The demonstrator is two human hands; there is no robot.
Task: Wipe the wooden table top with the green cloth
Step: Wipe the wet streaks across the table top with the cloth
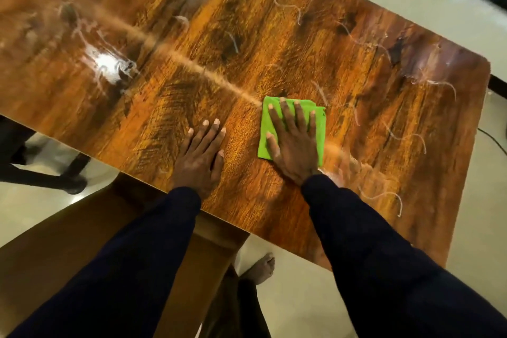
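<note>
The folded green cloth [290, 129] lies near the desk's [164, 107] near edge, toward its right end, pinned flat under the right hand [292, 143], fingers spread straight. The left hand [201, 153] rests flat, empty, beside it. Soft and light, the cloth likely bunches unless pressed through its middle; white streaks [406, 137] remain rightward.

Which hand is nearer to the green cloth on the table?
The right hand: it lies flat on the green cloth. The left hand rests flat on the bare wooden table top, apart from the cloth, on its left.
</note>
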